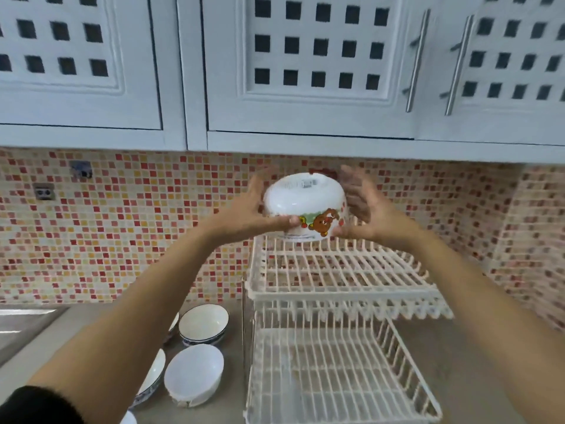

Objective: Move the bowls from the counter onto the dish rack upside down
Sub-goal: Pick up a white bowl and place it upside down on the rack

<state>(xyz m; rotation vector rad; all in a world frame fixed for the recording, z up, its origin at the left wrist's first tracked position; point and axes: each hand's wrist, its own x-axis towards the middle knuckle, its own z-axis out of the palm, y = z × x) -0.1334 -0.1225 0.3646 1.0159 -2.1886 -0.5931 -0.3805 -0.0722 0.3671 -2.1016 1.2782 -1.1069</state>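
A white bowl with a bear picture (301,206) is upside down, just above the back of the top tier of the white wire dish rack (342,272). My left hand (256,209) grips its left side and my right hand (360,206) its right side. Whether the rim touches the rack wires I cannot tell. On the grey counter to the left of the rack stand a blue-rimmed bowl (203,324) and a plain white bowl (194,374), both upright. My left forearm partly hides two more bowls (153,377).
The rack's lower tier (336,374) has nothing on it. White wall cabinets (305,71) hang close above the rack. A mosaic tile backsplash (122,234) runs behind. A sink edge (27,325) lies at the far left.
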